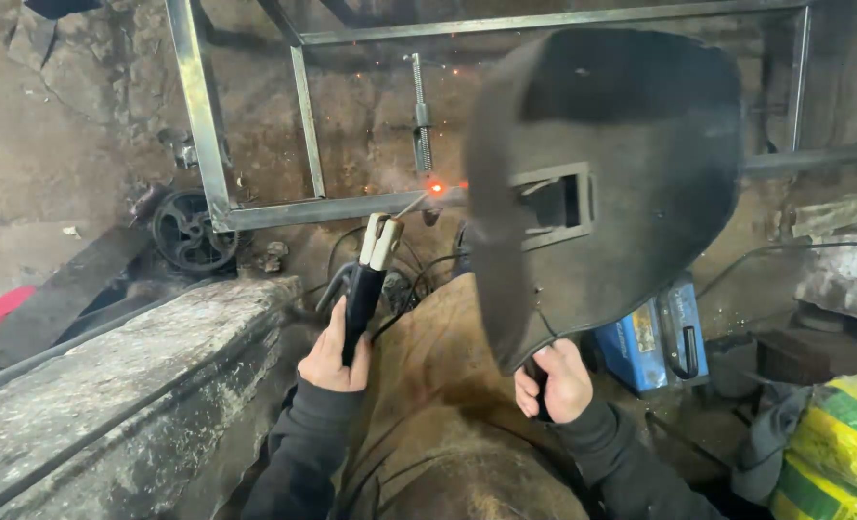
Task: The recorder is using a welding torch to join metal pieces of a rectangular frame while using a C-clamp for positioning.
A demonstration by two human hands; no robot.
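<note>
My left hand [334, 356] grips a black welding electrode holder [366, 284] with pale jaws. A thin electrode rod runs from it up to a glowing orange spot [436, 188] on the lower bar of a grey steel frame [303, 209]. A few sparks fly above the glow. My right hand [556, 380] holds the handle of a dark hand-held welding shield [607, 183], raised right of the glow, with a small rectangular window. A screw clamp [421, 116] stands on the frame just above the weld spot.
A rough concrete ledge [111, 385] runs along the lower left. A black wheel [193, 231] lies by the frame's corner. A blue welding machine [655, 342] sits at right, cables on the floor behind the holder. A yellow-green sack [838, 448] fills the lower right corner.
</note>
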